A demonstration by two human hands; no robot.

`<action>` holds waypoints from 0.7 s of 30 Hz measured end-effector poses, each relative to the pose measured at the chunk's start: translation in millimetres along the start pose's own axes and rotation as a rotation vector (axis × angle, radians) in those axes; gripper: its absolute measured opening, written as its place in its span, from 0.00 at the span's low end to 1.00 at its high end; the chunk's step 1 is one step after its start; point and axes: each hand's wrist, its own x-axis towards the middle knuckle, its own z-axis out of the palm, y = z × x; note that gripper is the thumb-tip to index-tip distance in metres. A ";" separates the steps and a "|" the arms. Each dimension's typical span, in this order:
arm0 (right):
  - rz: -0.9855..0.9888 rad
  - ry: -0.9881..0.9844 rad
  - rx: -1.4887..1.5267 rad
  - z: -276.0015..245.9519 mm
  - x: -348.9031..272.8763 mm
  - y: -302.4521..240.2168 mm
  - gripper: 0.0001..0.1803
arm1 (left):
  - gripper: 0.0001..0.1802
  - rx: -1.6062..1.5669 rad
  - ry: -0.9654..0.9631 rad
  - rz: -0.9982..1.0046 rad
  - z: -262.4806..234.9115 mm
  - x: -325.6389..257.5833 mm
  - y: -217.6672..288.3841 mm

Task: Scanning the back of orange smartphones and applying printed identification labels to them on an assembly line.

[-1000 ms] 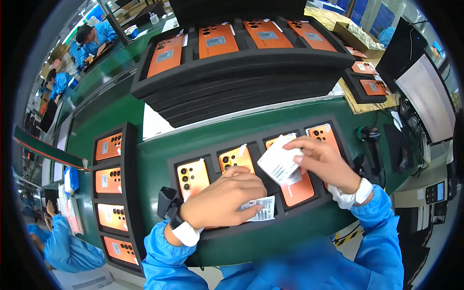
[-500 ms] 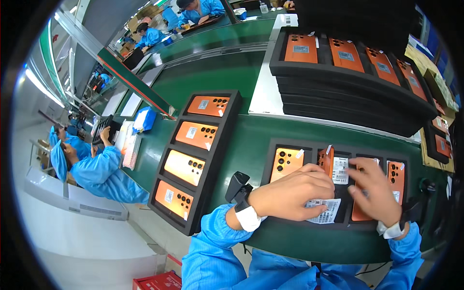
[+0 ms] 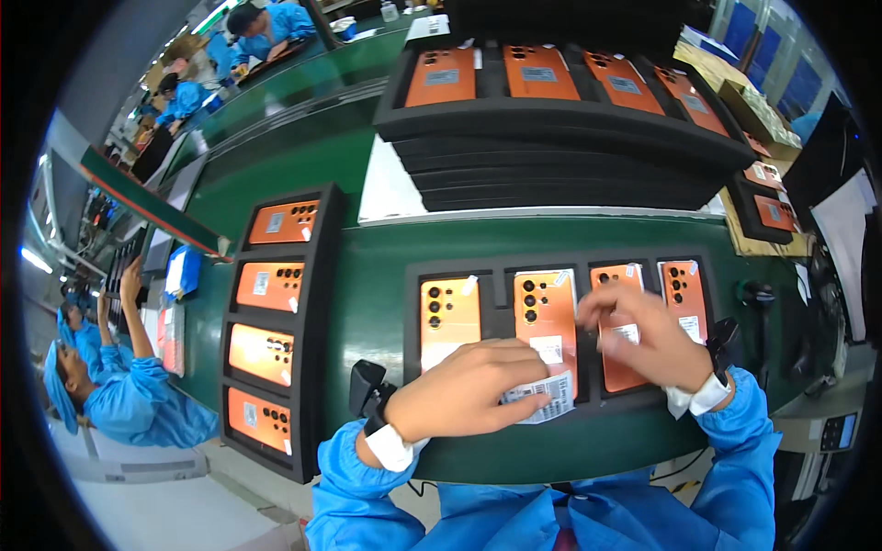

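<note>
A black foam tray [image 3: 497, 292] lies on the bench before me, with an orange phone in each slot, camera side up. My left hand [image 3: 473, 386] rests over its near left part, closed on a sheet of printed labels [image 3: 549, 404] between thumb and fingers. That sheet overlaps the lower end of the second phone [image 3: 544, 312]; the first phone [image 3: 450, 317] is partly under the hand. Over the third phone [image 3: 623, 369] hovers my right hand [image 3: 643, 335], fingers bent and apart, thumb blurred, holding nothing visible. The fourth phone [image 3: 682, 285] lies to its right.
Another foam tray of orange phones [image 3: 322, 266] stands on the left. Stacked black trays [image 3: 560, 165] rise at the back, phones in the top one. A dark stand-like device [image 3: 758, 294] is on the right. A co-worker in blue [image 3: 138, 395] sits at left; others work farther back.
The second phone was tilted up in its slot and now lies flat. My right hand has drawn back from it, toward the third phone. The view has shifted to the right.
</note>
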 end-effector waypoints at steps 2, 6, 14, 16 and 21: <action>0.049 -0.240 0.297 8.9 -8.4 -10.3 0.25 | 0.12 0.053 -0.064 -0.030 1.8 1.2 5.0; 0.037 -0.375 0.130 24.4 0.1 -24.6 0.27 | 0.14 0.098 -0.039 -0.055 13.1 -3.6 7.7; 0.139 -0.008 0.315 30.0 34.6 15.5 0.15 | 0.07 -0.123 0.644 -0.406 -29.3 -44.6 -38.6; 0.173 0.052 0.428 32.4 38.1 24.5 0.13 | 0.07 -0.102 0.704 -0.444 -25.9 -46.2 -48.4; 0.192 0.027 0.368 29.1 41.4 27.3 0.17 | 0.15 0.129 0.543 -0.396 -25.9 -44.1 -56.2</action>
